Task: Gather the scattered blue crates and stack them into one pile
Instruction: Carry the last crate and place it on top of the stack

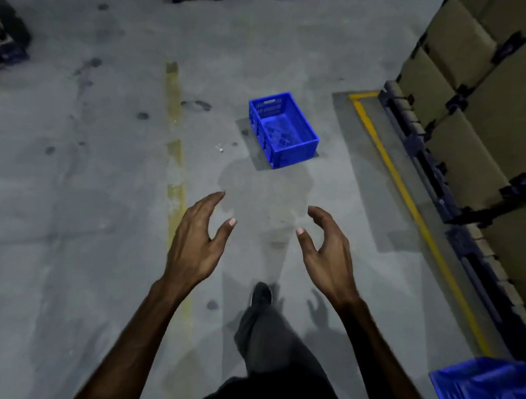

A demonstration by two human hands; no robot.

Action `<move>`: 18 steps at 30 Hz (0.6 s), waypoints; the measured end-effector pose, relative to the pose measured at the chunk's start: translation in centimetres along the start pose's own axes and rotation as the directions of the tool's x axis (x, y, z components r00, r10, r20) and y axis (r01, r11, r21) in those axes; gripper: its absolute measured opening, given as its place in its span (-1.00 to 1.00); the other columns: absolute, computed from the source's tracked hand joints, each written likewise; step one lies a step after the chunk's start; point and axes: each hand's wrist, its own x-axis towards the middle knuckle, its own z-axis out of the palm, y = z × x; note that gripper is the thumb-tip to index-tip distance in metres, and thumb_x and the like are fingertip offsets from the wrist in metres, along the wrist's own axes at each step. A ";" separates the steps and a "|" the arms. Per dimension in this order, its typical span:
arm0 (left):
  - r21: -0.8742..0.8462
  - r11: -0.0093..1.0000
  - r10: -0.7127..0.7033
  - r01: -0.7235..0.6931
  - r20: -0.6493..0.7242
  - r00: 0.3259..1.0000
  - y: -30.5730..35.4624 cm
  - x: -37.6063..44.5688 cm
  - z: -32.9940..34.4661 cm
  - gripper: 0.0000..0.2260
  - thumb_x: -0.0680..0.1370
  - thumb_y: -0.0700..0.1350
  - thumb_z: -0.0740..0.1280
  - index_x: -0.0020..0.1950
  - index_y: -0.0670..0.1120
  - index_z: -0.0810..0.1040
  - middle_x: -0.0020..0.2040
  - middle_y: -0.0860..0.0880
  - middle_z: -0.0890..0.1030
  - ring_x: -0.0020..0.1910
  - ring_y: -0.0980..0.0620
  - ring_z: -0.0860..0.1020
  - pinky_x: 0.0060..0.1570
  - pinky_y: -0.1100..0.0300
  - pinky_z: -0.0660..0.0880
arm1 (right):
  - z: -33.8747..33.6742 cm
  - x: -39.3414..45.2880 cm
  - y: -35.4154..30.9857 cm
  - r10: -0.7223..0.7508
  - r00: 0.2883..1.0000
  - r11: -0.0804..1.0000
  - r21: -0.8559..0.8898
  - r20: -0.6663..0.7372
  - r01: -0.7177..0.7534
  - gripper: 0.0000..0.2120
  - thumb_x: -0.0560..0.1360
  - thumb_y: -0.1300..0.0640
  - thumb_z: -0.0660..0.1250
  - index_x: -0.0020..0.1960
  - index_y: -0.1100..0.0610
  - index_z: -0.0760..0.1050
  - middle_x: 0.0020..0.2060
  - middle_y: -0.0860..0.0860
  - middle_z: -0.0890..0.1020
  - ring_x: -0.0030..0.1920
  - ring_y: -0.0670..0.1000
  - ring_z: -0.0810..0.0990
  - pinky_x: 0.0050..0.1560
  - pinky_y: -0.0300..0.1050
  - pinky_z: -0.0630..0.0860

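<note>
Reaching with left hand (193,244) and right hand (327,251), both grips wide, empty; blue crate (282,130) on floor (99,186) ahead, well apart.

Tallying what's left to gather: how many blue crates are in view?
2. One blue crate sits upright and empty on the floor ahead of the hands. A second blue crate is cut off at the lower right corner, blurred. More may lie outside the frame.

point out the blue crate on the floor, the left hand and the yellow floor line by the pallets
blue crate (282,131): head view, on its inner floor
left hand (196,241): head view, on the back of the hand
yellow floor line (412,208): head view, on the painted stripe midway along
</note>
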 end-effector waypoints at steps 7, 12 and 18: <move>0.039 0.997 -0.065 0.066 -0.009 0.998 -0.7 16.1 -0.1 -0.51 0.65 0.10 0.32 0.57 0.04 0.37 0.53 0.06 0.43 0.51 0.05 0.36 0.44 0.21 0.23 | 2.2 18.1 -0.6 -0.054 0.995 0.998 -0.041 0.081 0.057 -0.56 0.61 0.04 0.36 0.46 0.06 0.44 0.38 -0.06 0.55 0.39 -0.05 0.51 0.42 0.02 0.43; 0.046 0.996 -0.081 0.082 -0.008 0.997 -2.2 27.0 -0.3 -0.51 0.65 0.09 0.32 0.57 0.04 0.36 0.53 0.06 0.42 0.51 0.05 0.35 0.43 0.22 0.22 | 4.2 29.0 -1.1 -0.024 0.993 0.997 -0.071 0.113 0.032 -0.54 0.60 0.00 0.36 0.47 0.05 0.43 0.39 -0.08 0.55 0.38 -0.06 0.51 0.41 -0.02 0.43; 0.053 0.998 -0.021 0.016 0.099 0.995 -6.1 43.8 1.4 -0.52 0.65 0.06 0.33 0.56 0.01 0.38 0.52 0.03 0.44 0.49 0.01 0.37 0.40 0.24 0.22 | 9.2 41.3 0.0 0.046 0.998 0.995 -0.088 0.039 -0.043 -0.55 0.59 0.05 0.39 0.45 0.09 0.44 0.36 -0.05 0.58 0.35 -0.05 0.53 0.35 -0.19 0.38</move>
